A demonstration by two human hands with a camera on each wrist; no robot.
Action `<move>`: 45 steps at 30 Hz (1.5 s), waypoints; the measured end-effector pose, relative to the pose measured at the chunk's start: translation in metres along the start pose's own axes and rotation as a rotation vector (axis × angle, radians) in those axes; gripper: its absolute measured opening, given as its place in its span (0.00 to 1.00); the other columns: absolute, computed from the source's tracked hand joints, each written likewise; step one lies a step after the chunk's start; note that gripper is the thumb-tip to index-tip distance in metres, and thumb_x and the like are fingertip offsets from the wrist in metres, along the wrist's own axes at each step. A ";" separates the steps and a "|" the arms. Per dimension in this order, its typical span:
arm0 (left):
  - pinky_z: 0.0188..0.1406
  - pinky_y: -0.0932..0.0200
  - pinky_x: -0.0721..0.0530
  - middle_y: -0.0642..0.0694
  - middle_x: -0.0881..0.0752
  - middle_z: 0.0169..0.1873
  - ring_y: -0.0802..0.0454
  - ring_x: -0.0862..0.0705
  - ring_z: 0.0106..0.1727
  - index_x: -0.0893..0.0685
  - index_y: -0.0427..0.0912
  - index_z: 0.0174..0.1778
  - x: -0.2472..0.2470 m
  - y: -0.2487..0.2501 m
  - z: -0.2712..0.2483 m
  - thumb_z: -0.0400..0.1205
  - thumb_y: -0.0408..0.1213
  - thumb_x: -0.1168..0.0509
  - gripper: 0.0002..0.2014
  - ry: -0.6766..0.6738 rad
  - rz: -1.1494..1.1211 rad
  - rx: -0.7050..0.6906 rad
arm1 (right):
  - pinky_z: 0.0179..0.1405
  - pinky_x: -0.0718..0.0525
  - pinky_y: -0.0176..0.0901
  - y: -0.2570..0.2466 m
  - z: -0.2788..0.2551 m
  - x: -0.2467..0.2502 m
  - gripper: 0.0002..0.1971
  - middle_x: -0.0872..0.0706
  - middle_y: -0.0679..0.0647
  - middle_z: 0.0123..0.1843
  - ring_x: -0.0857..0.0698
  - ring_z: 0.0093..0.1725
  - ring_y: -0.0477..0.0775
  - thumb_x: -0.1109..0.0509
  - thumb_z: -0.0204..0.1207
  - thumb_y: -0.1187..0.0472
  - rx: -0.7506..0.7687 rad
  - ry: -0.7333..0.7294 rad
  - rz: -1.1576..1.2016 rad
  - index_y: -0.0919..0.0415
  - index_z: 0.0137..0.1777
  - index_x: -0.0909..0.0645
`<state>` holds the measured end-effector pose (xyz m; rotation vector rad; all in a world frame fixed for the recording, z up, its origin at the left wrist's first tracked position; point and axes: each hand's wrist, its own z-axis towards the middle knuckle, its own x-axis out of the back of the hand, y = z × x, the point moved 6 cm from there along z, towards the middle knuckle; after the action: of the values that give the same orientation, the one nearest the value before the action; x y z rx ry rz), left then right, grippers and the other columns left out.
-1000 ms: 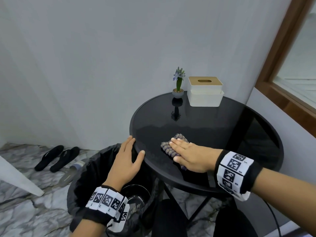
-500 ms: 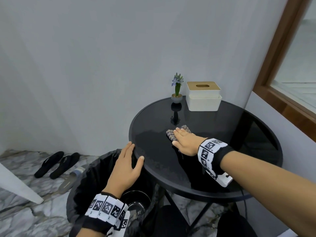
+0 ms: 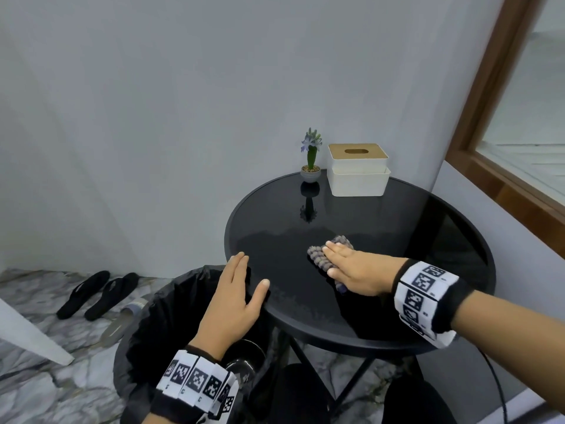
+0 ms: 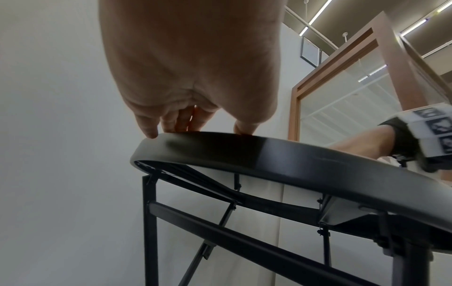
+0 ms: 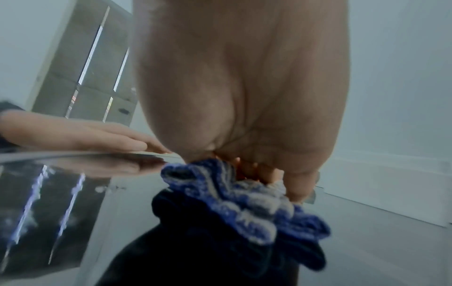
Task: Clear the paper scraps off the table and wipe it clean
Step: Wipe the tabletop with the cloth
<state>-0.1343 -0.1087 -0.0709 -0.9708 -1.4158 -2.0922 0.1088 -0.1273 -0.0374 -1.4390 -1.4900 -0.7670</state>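
Black glass counter [image 3: 397, 240]: round, glossy, wet streaks showing near its middle, seen from my head.
Right hand [image 3: 357, 267]: mine, fingers straight, palm pressing flat on the cloth.
Cloth [image 3: 321, 255]: bumpy, grey-purple, lying on the counter centre, part of it poking out past my fingertips.
Left hand [image 3: 232, 298]: fingers extended and relaxed, resting on the counter's near-left edge, holding nothing.
Bin [image 3: 159, 325]: black liner, on the floor directly below my left hand.
Far rim: small potted plant [image 3: 311, 160] just beside a white tissue box [image 3: 357, 174].
Floor: a pair of dark slippers [image 3: 97, 293] by the wall.
Left wrist view: fingertips [image 4: 150, 131] of my left hand touch the top of the black rim; metal legs below.
Right wrist view: blurred; blue and white cloth [image 5: 244, 203] bunched under my flat fingers, touching the glass; my left hand [image 5: 85, 137] lies at the edge beyond.
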 end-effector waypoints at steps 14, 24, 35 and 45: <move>0.85 0.47 0.47 0.55 0.47 0.85 0.61 0.55 0.85 0.42 0.44 0.85 -0.015 0.010 -0.006 0.84 0.59 0.46 0.36 0.022 0.010 -0.031 | 0.83 0.60 0.45 -0.028 0.011 0.006 0.30 0.60 0.54 0.88 0.59 0.86 0.50 0.54 0.88 0.51 0.120 -0.010 0.006 0.60 0.86 0.58; 0.84 0.46 0.45 0.54 0.45 0.85 0.61 0.54 0.85 0.41 0.43 0.85 -0.016 0.016 -0.009 0.84 0.59 0.45 0.36 0.034 0.007 -0.032 | 0.82 0.59 0.37 -0.002 -0.044 -0.020 0.29 0.59 0.47 0.87 0.58 0.85 0.44 0.52 0.88 0.52 0.161 -0.003 0.014 0.56 0.86 0.56; 0.82 0.60 0.49 0.51 0.42 0.85 0.60 0.50 0.85 0.38 0.41 0.84 -0.014 0.010 -0.009 0.85 0.54 0.42 0.34 0.075 0.000 -0.030 | 0.84 0.54 0.57 -0.065 -0.034 -0.027 0.29 0.59 0.50 0.88 0.59 0.86 0.48 0.55 0.88 0.51 0.192 0.020 0.011 0.57 0.86 0.57; 0.80 0.63 0.50 0.55 0.44 0.85 0.63 0.52 0.85 0.41 0.44 0.84 -0.016 0.015 -0.011 0.85 0.56 0.43 0.34 0.058 -0.010 -0.033 | 0.85 0.55 0.45 -0.030 -0.093 -0.049 0.29 0.62 0.40 0.86 0.62 0.84 0.38 0.54 0.88 0.49 0.253 0.011 -0.018 0.48 0.85 0.59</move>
<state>-0.1170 -0.1250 -0.0758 -0.9100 -1.3647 -2.1395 0.0921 -0.2349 -0.0395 -1.2309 -1.5336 -0.5723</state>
